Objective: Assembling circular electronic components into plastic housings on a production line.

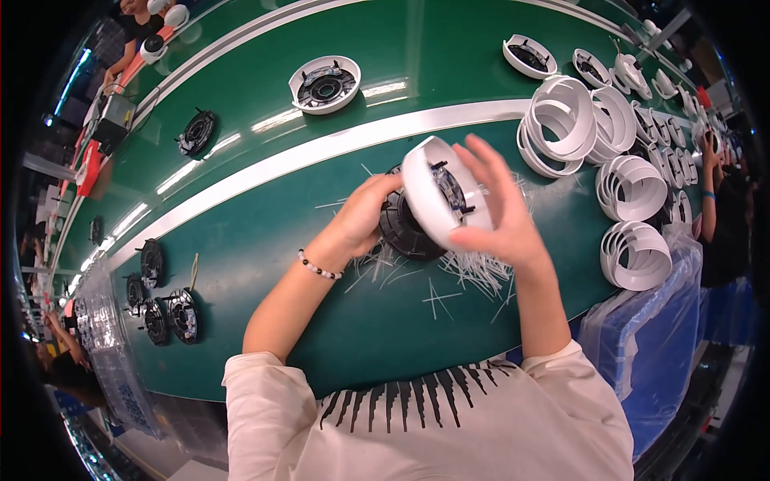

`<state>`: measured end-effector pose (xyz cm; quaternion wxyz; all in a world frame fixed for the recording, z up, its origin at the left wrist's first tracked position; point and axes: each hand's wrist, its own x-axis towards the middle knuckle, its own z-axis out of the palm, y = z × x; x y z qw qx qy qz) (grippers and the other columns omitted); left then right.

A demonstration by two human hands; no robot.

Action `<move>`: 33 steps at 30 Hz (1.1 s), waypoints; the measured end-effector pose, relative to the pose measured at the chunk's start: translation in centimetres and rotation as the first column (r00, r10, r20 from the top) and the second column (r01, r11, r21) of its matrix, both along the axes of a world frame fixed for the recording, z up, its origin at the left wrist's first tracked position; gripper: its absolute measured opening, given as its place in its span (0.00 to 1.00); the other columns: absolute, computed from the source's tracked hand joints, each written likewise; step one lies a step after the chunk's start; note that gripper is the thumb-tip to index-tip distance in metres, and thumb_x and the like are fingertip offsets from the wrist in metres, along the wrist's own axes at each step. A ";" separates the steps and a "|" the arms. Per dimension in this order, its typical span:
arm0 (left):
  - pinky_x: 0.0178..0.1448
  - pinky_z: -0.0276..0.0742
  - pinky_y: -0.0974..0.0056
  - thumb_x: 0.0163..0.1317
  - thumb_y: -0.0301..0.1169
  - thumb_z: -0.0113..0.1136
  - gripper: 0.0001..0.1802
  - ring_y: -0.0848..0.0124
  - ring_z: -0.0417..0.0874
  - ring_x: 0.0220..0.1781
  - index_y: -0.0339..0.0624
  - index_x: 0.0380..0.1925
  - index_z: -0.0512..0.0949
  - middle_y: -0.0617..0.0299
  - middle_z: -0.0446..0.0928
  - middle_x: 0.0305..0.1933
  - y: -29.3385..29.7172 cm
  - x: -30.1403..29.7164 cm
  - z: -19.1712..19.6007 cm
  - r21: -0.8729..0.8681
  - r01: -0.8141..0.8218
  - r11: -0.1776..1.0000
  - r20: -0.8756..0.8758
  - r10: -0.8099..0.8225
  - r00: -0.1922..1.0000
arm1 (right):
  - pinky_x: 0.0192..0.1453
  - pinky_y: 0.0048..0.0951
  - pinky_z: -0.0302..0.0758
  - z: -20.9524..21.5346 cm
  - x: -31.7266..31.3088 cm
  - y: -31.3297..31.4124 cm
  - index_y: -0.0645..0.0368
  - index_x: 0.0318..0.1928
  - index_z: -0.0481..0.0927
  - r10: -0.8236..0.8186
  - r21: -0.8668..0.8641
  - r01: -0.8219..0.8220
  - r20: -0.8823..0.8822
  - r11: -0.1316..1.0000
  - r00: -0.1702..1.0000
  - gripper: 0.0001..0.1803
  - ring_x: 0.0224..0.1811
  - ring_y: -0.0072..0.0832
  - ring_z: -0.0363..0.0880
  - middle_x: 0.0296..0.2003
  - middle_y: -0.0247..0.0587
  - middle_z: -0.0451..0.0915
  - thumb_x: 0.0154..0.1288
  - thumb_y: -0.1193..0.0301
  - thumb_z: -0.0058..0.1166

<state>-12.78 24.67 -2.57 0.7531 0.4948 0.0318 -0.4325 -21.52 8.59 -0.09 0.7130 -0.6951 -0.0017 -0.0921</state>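
My left hand [361,216] grips the edge of a round black plastic base [401,232], fingers curled behind it. A white ring-shaped cover [421,188] is tilted against the base's right side, overlapping it. Through the ring's opening shows a circuit board [447,191] with black posts. My right hand [513,220], slightly blurred, spans the cover's right side, its thumb on the lower rim and its fingers stretched along the upper part. Both parts are held above the green table, over a scattered pile of thin white strips [481,272].
White rings [634,252] stand in stacks on the right, by a blue bin [650,345] under clear plastic. Several black bases [183,315] lie at left. A white-ringed unit [326,84] and another black base [196,132] sit on the far green surface beyond the pale rail [321,151].
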 end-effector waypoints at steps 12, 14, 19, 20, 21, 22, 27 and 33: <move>0.50 0.73 0.56 0.61 0.48 0.34 0.26 0.61 0.75 0.45 0.38 0.47 0.68 0.52 0.72 0.45 0.3 0.0 1.4 -0.483 -0.018 0.875 -0.255 -0.121 0.959 | 0.60 0.31 0.60 -0.5 0.4 2.8 0.66 0.61 0.47 -0.129 -0.406 0.193 0.179 0.893 0.975 0.57 0.59 0.37 0.59 0.57 0.55 0.57 0.31 0.68 0.70; 0.51 0.72 0.56 0.62 0.47 0.34 0.26 0.62 0.75 0.45 0.39 0.47 0.68 0.53 0.73 0.45 0.3 0.0 2.0 -0.473 0.018 0.881 -0.232 -0.144 0.962 | 0.60 0.34 0.59 -0.6 0.5 2.7 0.65 0.61 0.48 -0.084 0.069 0.079 0.076 0.994 0.994 0.58 0.59 0.38 0.59 0.57 0.56 0.56 0.29 0.64 0.71; 0.52 0.72 0.57 0.61 0.51 0.31 0.29 0.61 0.75 0.46 0.39 0.48 0.68 0.53 0.72 0.46 -0.9 -0.8 1.6 -0.376 -0.045 0.925 -0.195 -0.032 0.980 | 0.60 0.40 0.56 -0.7 -0.2 3.5 0.64 0.60 0.51 -0.127 -0.626 0.228 0.202 0.746 0.971 0.58 0.60 0.45 0.56 0.57 0.58 0.56 0.27 0.57 0.71; 0.52 0.72 0.57 0.60 0.55 0.30 0.32 0.61 0.74 0.47 0.39 0.49 0.67 0.52 0.71 0.47 -1.0 -0.9 1.6 -0.413 -0.046 0.909 -0.197 -0.040 0.980 | 0.59 0.42 0.57 -0.6 -0.3 3.6 0.66 0.59 0.51 -0.130 -0.640 0.245 0.222 0.728 0.966 0.59 0.59 0.48 0.56 0.56 0.60 0.56 0.27 0.56 0.71; 0.52 0.72 0.57 0.59 0.58 0.28 0.35 0.61 0.73 0.48 0.40 0.50 0.66 0.52 0.70 0.49 -1.1 -0.9 1.6 -0.450 -0.046 0.892 -0.199 -0.049 0.979 | 0.58 0.45 0.58 -0.5 -0.4 3.5 0.69 0.58 0.51 -0.133 -0.654 0.262 0.241 0.709 0.961 0.59 0.57 0.50 0.56 0.55 0.62 0.57 0.26 0.55 0.70; 0.53 0.71 0.57 0.55 0.65 0.26 0.42 0.60 0.72 0.51 0.40 0.52 0.64 0.51 0.68 0.51 -0.9 -0.7 1.3 -0.467 -0.012 0.884 -0.181 -0.082 0.980 | 0.58 0.45 0.58 -0.3 -0.3 3.6 0.69 0.58 0.51 -0.132 -0.652 0.261 0.241 0.712 0.962 0.59 0.57 0.50 0.56 0.55 0.62 0.57 0.26 0.55 0.70; 0.55 0.70 0.54 0.52 0.68 0.27 0.45 0.59 0.71 0.52 0.39 0.53 0.63 0.49 0.67 0.52 -0.1 -0.2 1.1 -0.487 0.019 0.873 -0.154 -0.108 0.982 | 0.55 0.41 0.60 1.0 -0.1 3.8 0.70 0.59 0.49 -0.143 -0.760 0.275 0.237 0.589 0.961 0.63 0.51 0.44 0.62 0.50 0.53 0.64 0.24 0.51 0.70; 0.55 0.70 0.55 0.54 0.65 0.31 0.43 0.59 0.71 0.52 0.38 0.55 0.61 0.48 0.67 0.52 0.6 -0.2 0.4 -0.440 0.090 0.893 0.024 -0.088 0.996 | 0.53 0.43 0.58 0.6 -0.4 4.0 0.70 0.58 0.50 -0.146 -0.710 0.329 0.308 0.623 0.940 0.63 0.52 0.46 0.61 0.54 0.54 0.60 0.22 0.51 0.69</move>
